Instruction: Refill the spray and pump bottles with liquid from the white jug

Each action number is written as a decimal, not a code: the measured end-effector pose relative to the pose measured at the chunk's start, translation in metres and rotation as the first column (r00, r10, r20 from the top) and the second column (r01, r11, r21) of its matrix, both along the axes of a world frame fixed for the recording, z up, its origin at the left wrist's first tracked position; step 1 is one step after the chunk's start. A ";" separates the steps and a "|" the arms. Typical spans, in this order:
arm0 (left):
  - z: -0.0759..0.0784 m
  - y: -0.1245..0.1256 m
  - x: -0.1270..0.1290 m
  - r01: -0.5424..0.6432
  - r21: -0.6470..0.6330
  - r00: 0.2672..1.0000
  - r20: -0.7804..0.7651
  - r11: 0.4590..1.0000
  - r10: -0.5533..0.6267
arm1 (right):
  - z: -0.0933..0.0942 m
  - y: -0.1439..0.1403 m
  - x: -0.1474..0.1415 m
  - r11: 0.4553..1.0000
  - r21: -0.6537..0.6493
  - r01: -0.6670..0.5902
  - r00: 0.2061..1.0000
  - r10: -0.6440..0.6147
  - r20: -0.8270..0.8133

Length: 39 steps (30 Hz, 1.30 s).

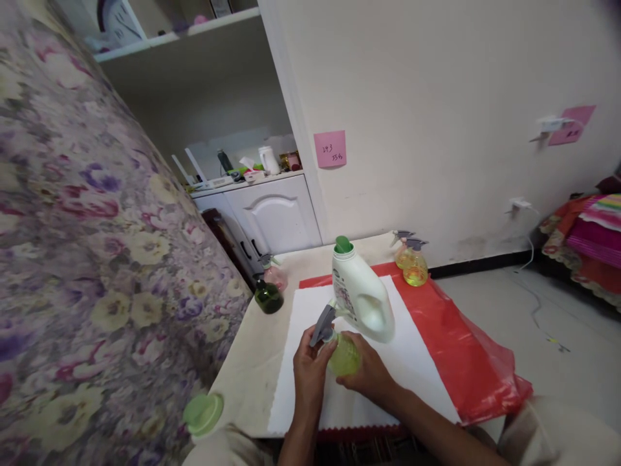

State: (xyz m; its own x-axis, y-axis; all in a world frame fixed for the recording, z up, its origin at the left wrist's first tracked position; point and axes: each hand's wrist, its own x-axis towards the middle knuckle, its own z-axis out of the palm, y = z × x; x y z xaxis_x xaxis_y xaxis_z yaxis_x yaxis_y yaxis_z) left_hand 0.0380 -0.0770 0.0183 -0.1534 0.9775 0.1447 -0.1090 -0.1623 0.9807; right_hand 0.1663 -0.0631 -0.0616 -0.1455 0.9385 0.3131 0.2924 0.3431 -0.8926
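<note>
A small spray bottle (344, 356) with a yellow-green body and a grey trigger head is held up between my two hands. My left hand (310, 362) is closed around the grey spray head at its neck. My right hand (371, 372) wraps the round body from the right side. Just behind them a large pale-green detergent jug (363, 291) with a green spout stands on a white sheet (310, 310). The label on the jug is too small to read.
Two spray bottles with yellow liquid (415, 268) stand at the back right, by a red plastic sheet (446, 330). At the left are a dark green bottle (268, 298) and a pinkish spray bottle (276, 275). A green cap (204, 414) lies near the front left corner.
</note>
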 end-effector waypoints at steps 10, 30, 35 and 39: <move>-0.011 -0.036 0.024 0.126 -0.072 0.991 0.047 0.989 -0.123 | -0.003 -0.048 0.034 0.999 -0.042 0.001 1.000 -0.001 -0.002; -0.022 -0.046 0.044 0.067 -0.051 0.993 -0.097 0.996 -0.071 | 0.001 -0.055 0.047 0.993 -0.096 -0.067 0.992 0.055 -0.116; -0.021 -0.045 0.048 0.056 0.002 0.989 -0.135 0.998 -0.055 | -0.004 -0.055 0.045 0.994 -0.093 -0.052 0.994 0.043 -0.104; -0.020 -0.045 0.047 0.013 -0.002 0.985 -0.171 1.000 -0.013 | -0.003 -0.055 0.045 0.993 -0.113 -0.034 0.995 0.023 -0.095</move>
